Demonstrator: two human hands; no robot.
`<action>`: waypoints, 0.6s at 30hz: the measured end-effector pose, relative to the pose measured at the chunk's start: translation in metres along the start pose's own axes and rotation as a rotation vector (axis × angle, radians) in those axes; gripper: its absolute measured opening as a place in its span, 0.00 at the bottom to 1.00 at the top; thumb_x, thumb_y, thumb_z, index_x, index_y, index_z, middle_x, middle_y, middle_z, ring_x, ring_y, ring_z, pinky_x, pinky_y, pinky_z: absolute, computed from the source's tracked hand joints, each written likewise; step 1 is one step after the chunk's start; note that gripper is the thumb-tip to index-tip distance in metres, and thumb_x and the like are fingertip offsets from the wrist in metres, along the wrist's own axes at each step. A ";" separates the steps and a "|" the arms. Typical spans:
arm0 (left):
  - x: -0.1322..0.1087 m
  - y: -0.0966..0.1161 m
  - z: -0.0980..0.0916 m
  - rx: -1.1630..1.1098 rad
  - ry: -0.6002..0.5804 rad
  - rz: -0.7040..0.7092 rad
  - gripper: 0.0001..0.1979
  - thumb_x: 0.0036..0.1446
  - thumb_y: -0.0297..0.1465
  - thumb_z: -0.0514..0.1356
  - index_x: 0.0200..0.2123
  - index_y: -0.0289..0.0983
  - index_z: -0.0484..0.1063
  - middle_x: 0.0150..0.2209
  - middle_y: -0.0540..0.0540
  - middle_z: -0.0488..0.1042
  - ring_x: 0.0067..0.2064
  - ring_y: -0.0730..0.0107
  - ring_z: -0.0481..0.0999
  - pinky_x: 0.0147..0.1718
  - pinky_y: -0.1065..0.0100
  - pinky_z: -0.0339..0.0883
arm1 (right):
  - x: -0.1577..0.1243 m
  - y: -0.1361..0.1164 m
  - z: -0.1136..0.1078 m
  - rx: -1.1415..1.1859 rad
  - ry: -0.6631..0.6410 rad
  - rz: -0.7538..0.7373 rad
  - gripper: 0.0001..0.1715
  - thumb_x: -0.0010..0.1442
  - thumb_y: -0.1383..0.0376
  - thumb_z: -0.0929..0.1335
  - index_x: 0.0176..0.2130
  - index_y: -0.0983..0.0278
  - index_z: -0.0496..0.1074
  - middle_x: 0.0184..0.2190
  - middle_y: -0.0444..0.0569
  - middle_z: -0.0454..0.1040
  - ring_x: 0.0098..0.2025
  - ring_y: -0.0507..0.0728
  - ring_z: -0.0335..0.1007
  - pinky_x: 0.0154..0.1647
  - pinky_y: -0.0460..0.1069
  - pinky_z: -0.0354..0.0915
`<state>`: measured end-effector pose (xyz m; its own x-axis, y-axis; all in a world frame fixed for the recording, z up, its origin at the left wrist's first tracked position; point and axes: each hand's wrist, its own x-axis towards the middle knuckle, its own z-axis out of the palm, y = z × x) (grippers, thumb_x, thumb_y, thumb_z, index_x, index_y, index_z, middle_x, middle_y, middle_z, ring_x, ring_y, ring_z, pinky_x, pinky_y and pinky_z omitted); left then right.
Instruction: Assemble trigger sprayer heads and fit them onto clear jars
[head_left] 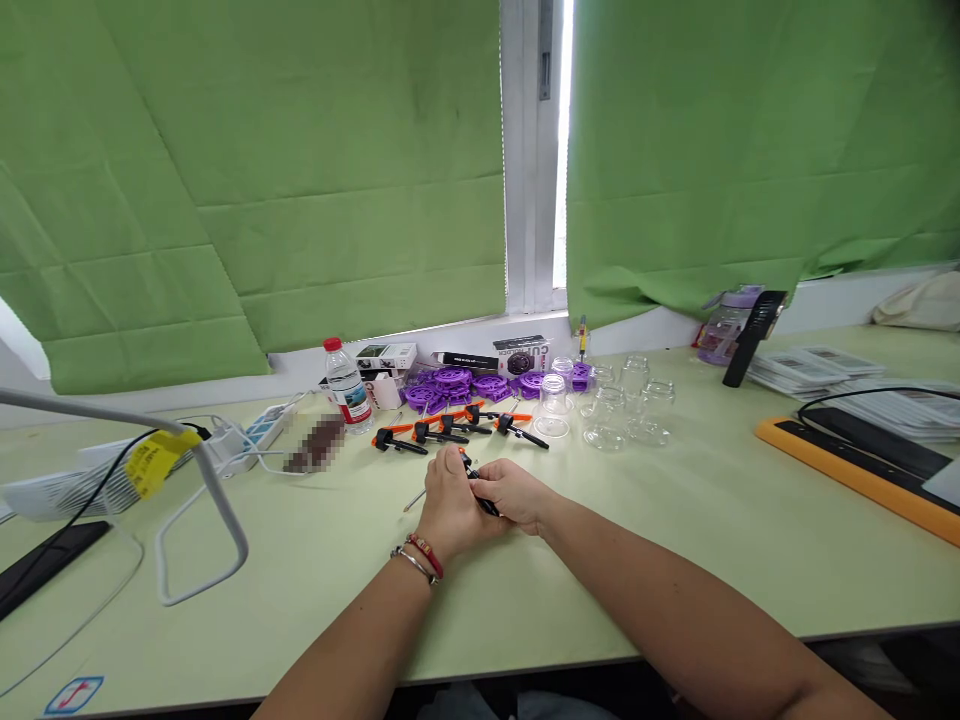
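White daylight glares, blown out, through the narrow vertical window gap (563, 150) between translucent green fabric curtains (315, 170). The smooth pale-green worktop (637, 560) is evenly bright; wide-angle stretching warps both sides, and coarse pixelation hides a brownish patch (315, 445) at left.

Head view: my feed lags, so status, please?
Left hand, right hand: both hold black part. Part mostly hidden. Orange-black pieces just beyond; thin rod beside left hand.

We are observing an apparent office workroom: desk (637, 570), power strip (264, 430) left, stacked sheets (806, 368) right, green curtains (352, 180) far.
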<state>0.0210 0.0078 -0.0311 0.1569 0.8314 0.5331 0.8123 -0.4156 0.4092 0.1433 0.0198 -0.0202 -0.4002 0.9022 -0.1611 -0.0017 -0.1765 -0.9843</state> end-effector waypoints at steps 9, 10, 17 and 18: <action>0.000 -0.013 0.001 -0.192 -0.002 0.063 0.65 0.16 0.53 0.72 0.58 0.37 0.46 0.53 0.35 0.57 0.54 0.43 0.63 0.49 0.45 0.62 | -0.011 -0.015 -0.009 -0.075 -0.089 -0.096 0.13 0.52 0.65 0.68 0.19 0.65 0.65 0.15 0.40 0.66 0.19 0.48 0.58 0.20 0.44 0.53; -0.001 -0.013 0.001 -0.210 -0.012 0.064 0.66 0.16 0.53 0.72 0.58 0.37 0.46 0.53 0.35 0.57 0.54 0.43 0.63 0.49 0.45 0.62 | -0.012 -0.016 -0.010 -0.078 -0.089 -0.098 0.13 0.53 0.66 0.68 0.20 0.65 0.65 0.16 0.41 0.66 0.19 0.48 0.60 0.21 0.44 0.55; -0.002 -0.011 -0.003 -0.269 0.012 0.122 0.70 0.18 0.55 0.71 0.62 0.37 0.40 0.57 0.31 0.52 0.57 0.39 0.60 0.52 0.43 0.60 | -0.020 -0.023 -0.010 -0.128 -0.112 -0.152 0.13 0.55 0.64 0.67 0.21 0.65 0.65 0.17 0.43 0.71 0.20 0.50 0.66 0.22 0.45 0.59; -0.002 -0.009 -0.004 -0.274 0.030 0.136 0.71 0.17 0.55 0.71 0.62 0.37 0.39 0.57 0.31 0.51 0.57 0.39 0.60 0.52 0.43 0.59 | -0.021 -0.025 -0.011 -0.143 -0.120 -0.163 0.14 0.55 0.63 0.67 0.21 0.65 0.65 0.17 0.43 0.71 0.20 0.50 0.66 0.22 0.44 0.59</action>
<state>0.0105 0.0085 -0.0329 0.2336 0.7514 0.6171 0.6026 -0.6099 0.5146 0.1618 0.0092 0.0072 -0.5113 0.8594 0.0015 0.0517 0.0325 -0.9981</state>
